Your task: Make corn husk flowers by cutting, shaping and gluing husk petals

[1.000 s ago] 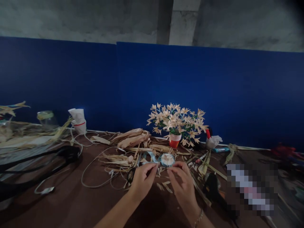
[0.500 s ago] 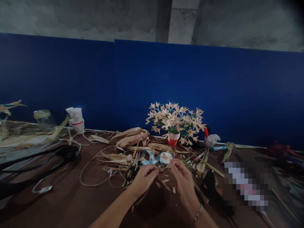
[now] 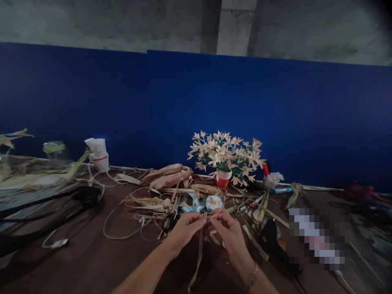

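Observation:
My left hand point(image 3: 188, 229) is closed in a pinch, with a narrow strip of dried husk point(image 3: 199, 257) hanging down from its fingertips. Close against it, my right hand point(image 3: 229, 233) pinches at the same spot, where a thin pale bit shows between the fingers; the exact grip is hidden. Just beyond the fingertips lie a roll of light blue ribbon point(image 3: 214, 202) and its loose loop point(image 3: 192, 202). Black-handled scissors point(image 3: 168, 223) rest left of my left hand. Scraps of husk point(image 3: 214, 237) are scattered on the brown table beneath my hands.
Behind the ribbon stands a red pot point(image 3: 223, 179) of pale husk flowers point(image 3: 225, 153). A husk bundle point(image 3: 168, 177) lies beside it. To the right is a black glue gun point(image 3: 274, 241); to the left, white cable point(image 3: 105, 228) and a black strap point(image 3: 87, 198). A blue partition point(image 3: 196, 94) closes the back.
My right hand has moved left, bringing its fingertips against those of my left hand. The husk strip now hangs plainly below the left fingertips.

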Motion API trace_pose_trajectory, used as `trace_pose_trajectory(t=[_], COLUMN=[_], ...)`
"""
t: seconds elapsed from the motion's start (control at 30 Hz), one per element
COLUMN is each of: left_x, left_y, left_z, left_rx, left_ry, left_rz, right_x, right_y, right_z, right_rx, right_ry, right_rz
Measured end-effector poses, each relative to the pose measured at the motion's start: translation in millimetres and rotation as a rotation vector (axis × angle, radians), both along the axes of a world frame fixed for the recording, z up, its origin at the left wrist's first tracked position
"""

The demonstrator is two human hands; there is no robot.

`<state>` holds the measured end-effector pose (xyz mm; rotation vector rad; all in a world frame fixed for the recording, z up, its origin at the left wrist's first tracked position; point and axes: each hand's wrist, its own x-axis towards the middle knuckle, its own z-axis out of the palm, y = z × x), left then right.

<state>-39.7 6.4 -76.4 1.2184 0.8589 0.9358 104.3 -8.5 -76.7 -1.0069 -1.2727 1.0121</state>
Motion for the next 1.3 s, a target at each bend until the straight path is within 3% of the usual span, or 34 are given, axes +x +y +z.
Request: trace_pose_trajectory(t=[0.17,0.37,0.53,0.77,1.17,1.3], left_x=[2,1,-5,-10,-12,-10], left_y=[2,4,4,0,-3,-4], left_z=[0.1,-4.4,-5.6,4.0,8.1,6.0], left_rx=[0.062,0.088,0.270,0.533,0.652,0.676], left_ry=[0.075,0.121,0.301,0.516,0.731,0.706], left_rz=[0.058,0.028,0.012,0.021,-0.017,0.016], right_x=[0,1,3,3,0,0], right_y=[-1,2,5,4,1,-1], right_z=[0.4,-4.4,-9.3,-9.2,-6.6,-3.9], right_rx=[0.010,-0.030,-0.013,-0.031,0.068,0.064], right_ry=[-0.056,-0.099,-0.151,-0.178,-0.357,-0.343], right_rz=[-0.018,0.009,0.062,0.067,-0.004,-0.014])
